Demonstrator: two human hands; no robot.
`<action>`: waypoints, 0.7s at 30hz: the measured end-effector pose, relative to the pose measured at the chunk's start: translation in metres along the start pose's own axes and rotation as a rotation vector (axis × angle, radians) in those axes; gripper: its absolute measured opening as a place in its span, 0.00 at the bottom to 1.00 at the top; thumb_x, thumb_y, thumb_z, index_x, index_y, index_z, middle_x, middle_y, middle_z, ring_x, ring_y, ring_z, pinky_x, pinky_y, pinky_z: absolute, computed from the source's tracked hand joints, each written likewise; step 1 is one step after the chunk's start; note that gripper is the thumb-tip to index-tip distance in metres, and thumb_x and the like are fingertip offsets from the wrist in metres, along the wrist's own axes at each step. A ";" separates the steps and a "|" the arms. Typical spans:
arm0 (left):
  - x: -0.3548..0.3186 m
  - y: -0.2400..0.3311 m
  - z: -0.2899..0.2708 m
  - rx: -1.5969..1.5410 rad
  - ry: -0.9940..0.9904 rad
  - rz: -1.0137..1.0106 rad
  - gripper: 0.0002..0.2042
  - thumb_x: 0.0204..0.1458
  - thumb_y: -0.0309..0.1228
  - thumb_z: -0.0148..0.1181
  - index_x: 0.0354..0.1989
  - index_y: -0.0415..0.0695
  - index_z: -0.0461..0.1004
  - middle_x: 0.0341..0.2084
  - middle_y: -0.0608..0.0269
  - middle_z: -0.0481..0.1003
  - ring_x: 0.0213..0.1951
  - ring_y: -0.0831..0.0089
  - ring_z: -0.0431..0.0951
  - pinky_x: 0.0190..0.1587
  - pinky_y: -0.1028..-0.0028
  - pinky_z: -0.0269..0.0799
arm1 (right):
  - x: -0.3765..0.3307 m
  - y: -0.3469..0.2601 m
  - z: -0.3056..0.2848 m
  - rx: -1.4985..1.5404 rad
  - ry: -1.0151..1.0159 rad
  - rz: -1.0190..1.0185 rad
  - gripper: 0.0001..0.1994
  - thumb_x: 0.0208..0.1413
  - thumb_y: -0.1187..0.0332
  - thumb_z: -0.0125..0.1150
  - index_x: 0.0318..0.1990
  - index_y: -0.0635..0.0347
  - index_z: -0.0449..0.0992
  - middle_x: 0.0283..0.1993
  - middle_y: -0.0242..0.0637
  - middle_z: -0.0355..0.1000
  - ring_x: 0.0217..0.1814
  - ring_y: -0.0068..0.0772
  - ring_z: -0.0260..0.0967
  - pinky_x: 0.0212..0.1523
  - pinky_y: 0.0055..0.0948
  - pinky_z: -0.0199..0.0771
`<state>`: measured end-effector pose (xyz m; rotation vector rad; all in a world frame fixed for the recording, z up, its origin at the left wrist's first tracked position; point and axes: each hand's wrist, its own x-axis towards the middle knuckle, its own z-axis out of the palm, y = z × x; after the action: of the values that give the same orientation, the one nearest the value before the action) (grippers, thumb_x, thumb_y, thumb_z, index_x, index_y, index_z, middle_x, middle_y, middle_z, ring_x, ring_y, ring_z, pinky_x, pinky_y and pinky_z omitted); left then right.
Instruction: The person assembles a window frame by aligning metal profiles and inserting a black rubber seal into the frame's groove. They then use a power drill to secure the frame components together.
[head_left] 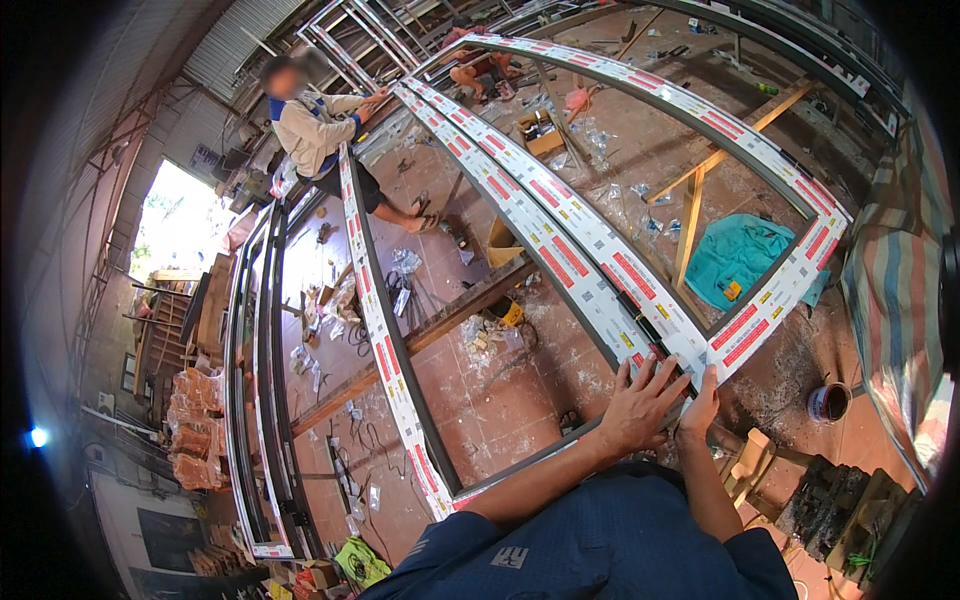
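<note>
Red-brown tiled floor (490, 390) stretches across this cluttered workshop, littered with scraps, and a bright doorway (180, 220) glares between nine and ten o'clock. Across the middle, two long frames in white film with red labels: the left-hand frame (385, 355) and the right-hand frame (765, 325), side by side, their near corners meeting at four o'clock. And that's where both hands are! Left hand (640, 405) lies over the meeting corners, fingers parted and loosely bent, palm down, no closed grip on show. Right hand (698, 410) is just beside it, a digit standing up against the right-hand frame's corner; the rest is tucked from sight, so whether it's gripping, I can't tell. Out toward three, a teal cloth (735, 255); past it, nearer four, an open tin (830, 403). Toward eleven, a co-worker (315, 130) stands, arms reaching to the frames' far end.
</note>
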<state>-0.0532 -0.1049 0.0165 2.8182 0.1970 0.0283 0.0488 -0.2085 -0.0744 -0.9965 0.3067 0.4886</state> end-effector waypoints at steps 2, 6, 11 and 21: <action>0.000 0.000 0.000 -0.005 -0.009 -0.001 0.59 0.36 0.50 0.88 0.81 0.59 0.61 0.81 0.52 0.55 0.80 0.37 0.56 0.77 0.27 0.51 | 0.001 0.002 -0.001 -0.004 -0.001 -0.013 0.30 0.77 0.46 0.58 0.66 0.70 0.77 0.61 0.46 0.81 0.58 0.41 0.81 0.60 0.41 0.82; 0.000 0.001 0.000 -0.012 -0.017 -0.005 0.61 0.34 0.50 0.90 0.82 0.59 0.60 0.82 0.52 0.54 0.80 0.37 0.55 0.77 0.27 0.51 | 0.001 0.003 0.000 0.006 -0.011 -0.049 0.31 0.77 0.46 0.58 0.66 0.70 0.77 0.60 0.46 0.81 0.58 0.41 0.81 0.60 0.40 0.81; 0.000 0.000 0.001 -0.013 -0.022 -0.008 0.63 0.32 0.50 0.90 0.82 0.59 0.60 0.82 0.52 0.53 0.80 0.37 0.55 0.77 0.26 0.51 | 0.004 0.006 -0.003 -0.007 -0.005 -0.053 0.31 0.77 0.46 0.58 0.65 0.71 0.78 0.60 0.45 0.81 0.58 0.40 0.80 0.61 0.39 0.80; 0.001 0.001 -0.001 -0.036 -0.034 -0.029 0.59 0.36 0.45 0.88 0.82 0.59 0.60 0.83 0.54 0.54 0.82 0.40 0.53 0.77 0.26 0.49 | 0.002 0.004 0.000 -0.002 -0.001 -0.035 0.31 0.77 0.46 0.57 0.66 0.70 0.77 0.60 0.44 0.81 0.58 0.39 0.80 0.60 0.38 0.80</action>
<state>-0.0524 -0.1058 0.0181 2.7770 0.2268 -0.0220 0.0482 -0.2066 -0.0778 -1.0023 0.2872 0.4579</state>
